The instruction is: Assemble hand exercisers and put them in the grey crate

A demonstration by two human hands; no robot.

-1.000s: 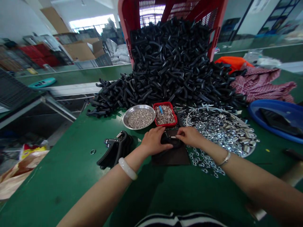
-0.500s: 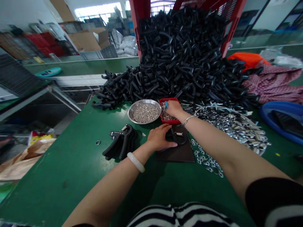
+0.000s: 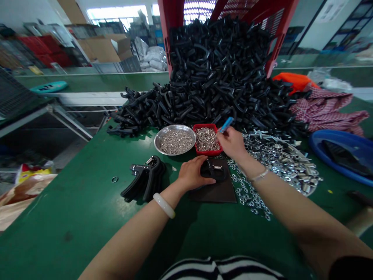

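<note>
From the head camera, the left hand (image 3: 194, 174) is clamping a black handle (image 3: 211, 170) with a small metal fitting down onto a dark mat (image 3: 217, 193), near the middle of the green worktop (image 3: 72, 229). The right hand (image 3: 232, 143) is holding its grip closed on a blue-handled tool (image 3: 226, 124), just beside a red tray (image 3: 207, 139) of metal clips. A steel bowl (image 3: 175, 141) of rings is sitting left of that tray, two assembled handles (image 3: 145, 178) are lying further left, and a heap of black handles (image 3: 215, 77) is spilling from a red crate (image 3: 279, 23) on the far side.
</note>
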